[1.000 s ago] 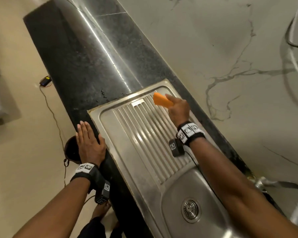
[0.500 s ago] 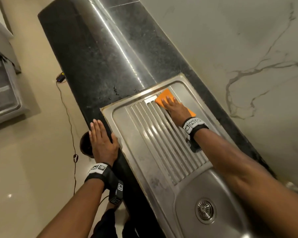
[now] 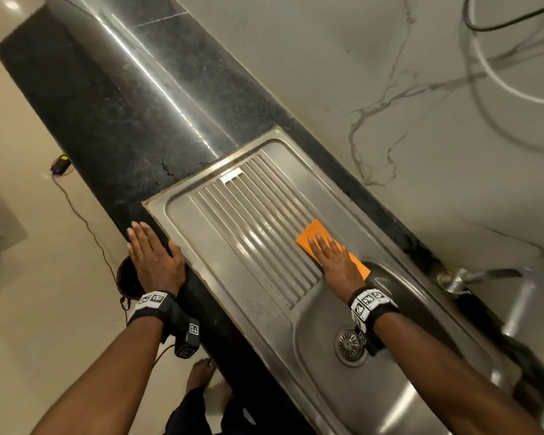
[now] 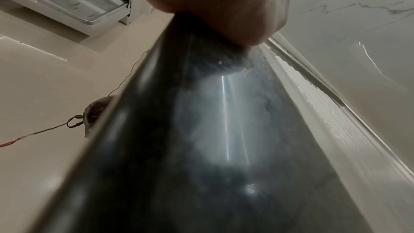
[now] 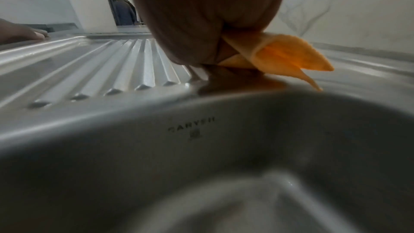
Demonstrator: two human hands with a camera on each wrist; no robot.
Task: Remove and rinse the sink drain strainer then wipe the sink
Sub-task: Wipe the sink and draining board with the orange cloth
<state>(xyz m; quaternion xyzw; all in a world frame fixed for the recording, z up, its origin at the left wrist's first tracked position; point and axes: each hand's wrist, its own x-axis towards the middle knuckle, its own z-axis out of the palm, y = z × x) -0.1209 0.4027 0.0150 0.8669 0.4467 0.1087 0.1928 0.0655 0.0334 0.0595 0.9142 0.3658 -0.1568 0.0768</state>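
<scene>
Closest in, the strainer (image 3: 350, 344) is sitting in the drain at the bottom of the sink (image 3: 314, 368), partly tucked under the right wrist band. Just past the bowl's rim, the right hand (image 3: 336, 262) lies flat with straight fingers, pressing an orange cloth (image 3: 314, 232) onto the ribbed draining board (image 3: 248, 227). From the wrist camera one corner of the cloth folds up loose beside the palm. Over on the near edge of the black counter (image 3: 107, 127), the left hand (image 3: 156, 257) rests palm down, fingers straight and together, holding nothing. A tap (image 3: 471, 276) sticks out by the marble wall (image 3: 421, 73), and a cable (image 3: 85, 221) trails across the floor.
</scene>
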